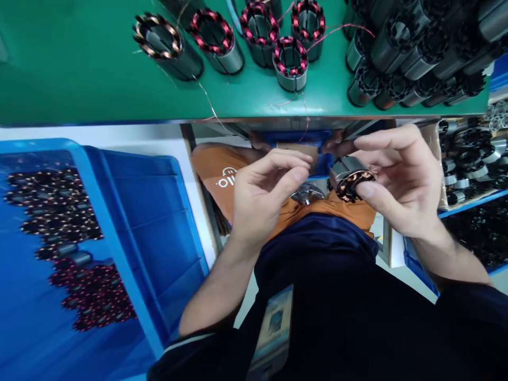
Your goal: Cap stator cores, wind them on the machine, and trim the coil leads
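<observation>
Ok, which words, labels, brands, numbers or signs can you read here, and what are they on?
"llo.": on the orange garment over the legs, seemingly reversed in this view; the left hand may cover more.
Badge on the dark shirt: print too blurred to read.
Nothing else legible.
</observation>
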Tool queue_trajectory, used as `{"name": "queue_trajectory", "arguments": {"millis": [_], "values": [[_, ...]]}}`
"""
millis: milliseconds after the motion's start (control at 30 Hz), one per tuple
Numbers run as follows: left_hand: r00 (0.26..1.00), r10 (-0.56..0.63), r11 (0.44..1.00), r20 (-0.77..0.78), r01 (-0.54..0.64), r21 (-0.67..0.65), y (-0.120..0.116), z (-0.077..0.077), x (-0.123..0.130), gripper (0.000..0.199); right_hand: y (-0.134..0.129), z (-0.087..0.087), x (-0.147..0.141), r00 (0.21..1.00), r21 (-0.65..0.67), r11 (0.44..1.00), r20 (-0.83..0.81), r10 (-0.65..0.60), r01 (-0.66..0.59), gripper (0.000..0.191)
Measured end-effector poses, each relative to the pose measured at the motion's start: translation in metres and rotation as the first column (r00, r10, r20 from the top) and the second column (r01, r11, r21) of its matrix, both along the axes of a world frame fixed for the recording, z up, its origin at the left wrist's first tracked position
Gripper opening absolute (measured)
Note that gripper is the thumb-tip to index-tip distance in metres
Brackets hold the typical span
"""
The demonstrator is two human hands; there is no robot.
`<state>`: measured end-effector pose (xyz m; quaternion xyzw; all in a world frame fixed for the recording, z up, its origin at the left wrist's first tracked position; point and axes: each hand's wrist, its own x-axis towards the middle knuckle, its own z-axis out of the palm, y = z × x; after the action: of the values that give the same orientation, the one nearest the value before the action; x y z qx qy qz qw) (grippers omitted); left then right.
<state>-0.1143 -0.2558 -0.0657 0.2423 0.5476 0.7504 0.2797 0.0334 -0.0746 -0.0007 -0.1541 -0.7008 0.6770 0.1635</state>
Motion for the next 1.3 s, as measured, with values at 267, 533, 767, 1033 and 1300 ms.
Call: {"name": "queue_trajectory", "arguments": {"millis": [267,533,767,1033,1300], "values": [[0.967,-0.054,0.996,-0.247,0.034,-0.085,-0.002,0.03,0.0,0.013,-0.004,-0.004,-0.004,0.995,0.021,0.997,-0.057,0.079,-0.077,0.065],[0.997,-0.074,0.994,0.005,0.074,-0.082,-0.008,0.008,-0.001,0.033,0.002,-0.004,0.004,0.998,-0.089,0.994,0.03,0.063,-0.06,0.069],[0.973,-0.013,0.998,-0.232,-0.002,-0.061,-0.002,0.013,-0.012,0.023,0.002,-0.009,0.001,0.993,-0.184,0.98,0.081,0.091,-0.075,0.08],[0.858,-0.081,0.992,-0.507,0.121,0.046,-0.008,0.019,-0.016,0.088,-0.003,-0.007,-0.001,0.99,-0.129,0.989,0.108,0.088,-0.074,0.082],[0.834,-0.071,0.997,-0.547,0.054,-0.047,-0.017,0.049,0.0,0.086,-0.003,0.013,-0.01,0.994,0.187,0.982,0.109,-0.005,-0.016,0.039]]}}
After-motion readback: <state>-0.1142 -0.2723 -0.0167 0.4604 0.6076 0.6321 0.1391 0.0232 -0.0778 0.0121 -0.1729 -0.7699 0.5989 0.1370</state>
